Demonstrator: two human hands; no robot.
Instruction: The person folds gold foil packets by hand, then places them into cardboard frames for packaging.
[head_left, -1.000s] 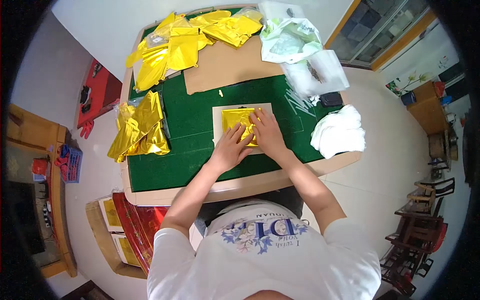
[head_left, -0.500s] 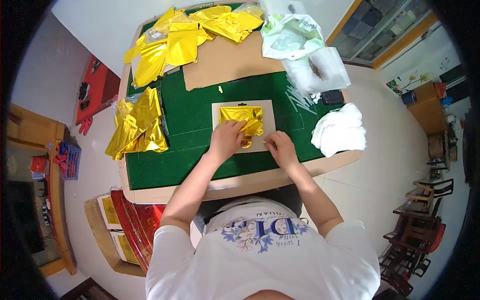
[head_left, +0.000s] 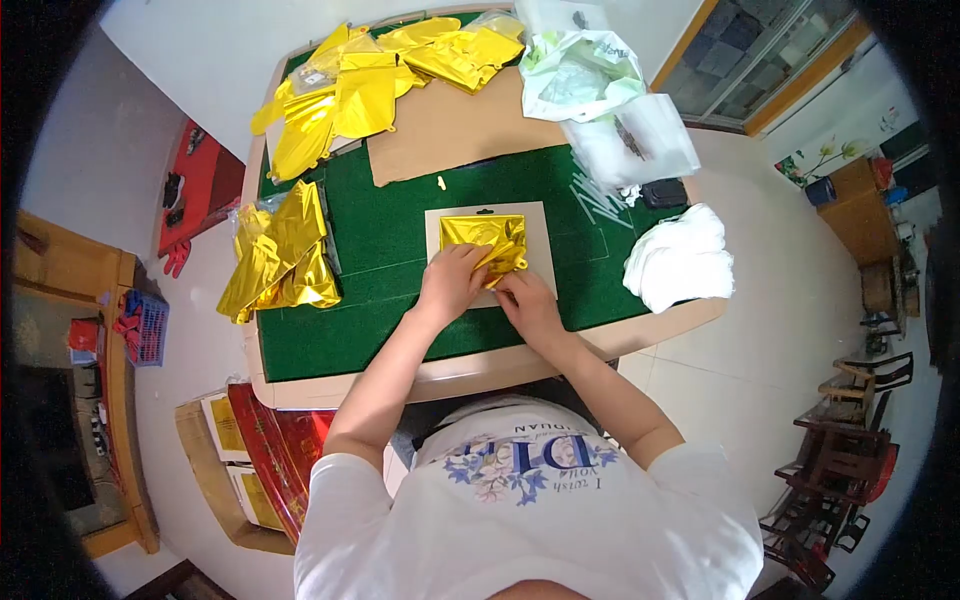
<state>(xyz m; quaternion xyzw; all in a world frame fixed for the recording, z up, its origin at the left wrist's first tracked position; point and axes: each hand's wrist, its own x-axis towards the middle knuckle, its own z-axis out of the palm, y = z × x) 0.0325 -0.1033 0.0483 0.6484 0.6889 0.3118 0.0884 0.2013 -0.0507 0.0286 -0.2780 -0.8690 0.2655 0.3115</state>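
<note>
A folded gold foil balloon (head_left: 483,230) lies on a pale card (head_left: 538,240) with a dark hanging slot in its top edge. My left hand (head_left: 452,284) rests on the card's left side, its fingers bent over the foil and holding it down. From the lower right, my right hand (head_left: 530,308) reaches the foil's bottom edge beside the left fingertips. Its thumb and fingers are pressed together there, and whatever is between them is hidden. The foil's lower tip is covered by my hands.
More gold foil balloons (head_left: 285,250) lie at the left, with another pile (head_left: 365,95) behind. A brown cardboard sheet (head_left: 460,125), a plastic bag (head_left: 583,75), clear sticks (head_left: 598,200), a black case (head_left: 664,194) and a white cloth bundle (head_left: 680,258) share the green tabletop (head_left: 375,260).
My right hand has moved left from the card's right edge to the foil's bottom edge, and a small pale piece in its fingertips no longer shows. The left hand stays on the foil.
</note>
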